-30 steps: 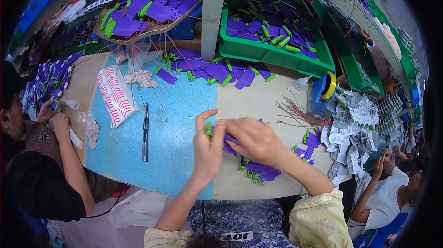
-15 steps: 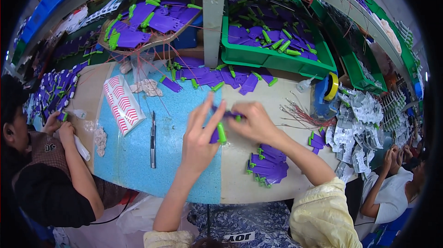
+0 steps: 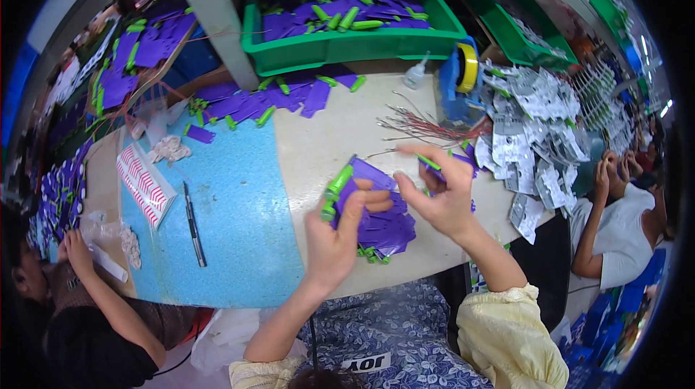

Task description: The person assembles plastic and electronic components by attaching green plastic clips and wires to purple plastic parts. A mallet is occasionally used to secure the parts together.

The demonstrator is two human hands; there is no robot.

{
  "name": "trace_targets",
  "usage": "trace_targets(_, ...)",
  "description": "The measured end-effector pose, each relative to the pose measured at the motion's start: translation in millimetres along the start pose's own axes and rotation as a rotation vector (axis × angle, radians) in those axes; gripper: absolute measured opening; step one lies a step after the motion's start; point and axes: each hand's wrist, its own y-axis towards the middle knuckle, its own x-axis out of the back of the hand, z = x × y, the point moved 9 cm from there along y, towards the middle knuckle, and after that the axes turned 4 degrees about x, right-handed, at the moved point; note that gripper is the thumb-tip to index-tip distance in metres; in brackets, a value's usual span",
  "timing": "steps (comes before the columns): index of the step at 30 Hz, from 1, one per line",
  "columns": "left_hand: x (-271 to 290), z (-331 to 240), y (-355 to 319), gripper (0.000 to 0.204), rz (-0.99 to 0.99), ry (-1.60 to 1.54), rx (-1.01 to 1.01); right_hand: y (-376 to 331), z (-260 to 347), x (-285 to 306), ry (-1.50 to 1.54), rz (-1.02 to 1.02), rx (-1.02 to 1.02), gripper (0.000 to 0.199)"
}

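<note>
The purple-and-green part (image 3: 371, 175) is above the table (image 3: 318, 146), inward of the front edge's middle. At the table's left end are a co-worker's hands (image 3: 72, 248). Rightward, a blue mat (image 3: 239, 201) covers the left part and reaches the front edge; a striped packet (image 3: 147, 185) lies toward its left side, a crumpled cloth (image 3: 170, 148) behind, a slim dark tool (image 3: 194, 226) farther right. Blue surface runs between this tool and the left hand (image 3: 334, 239), whose thumb and fingers are closed on the part. Loose parts (image 3: 239, 106) spread along the back edge, beside a green bin (image 3: 355, 48). Under the left hand, a stack (image 3: 391, 226) sits near the front edge. The right hand (image 3: 450, 204) has thumb and fingers spread; whether it touches the pieces behind it cannot be told. Beyond it, toward the back right corner, are red wires (image 3: 434, 124) and a tape dispenser (image 3: 450, 81). Silvery pieces (image 3: 525, 146) crowd the right end, limiting movement there.
</note>
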Motion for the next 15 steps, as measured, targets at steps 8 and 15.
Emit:
trace_targets(8, -45, 27, 7, 0.042, 0.086, 0.054, 0.067, -30, -12, -3, 0.104, 0.291, 0.017, 0.074)
trace_targets(15, -54, 17, 11, 0.034, -0.031, 0.482, -0.131, -46, 11, 11, -0.287, 0.132, 0.375, 0.062)
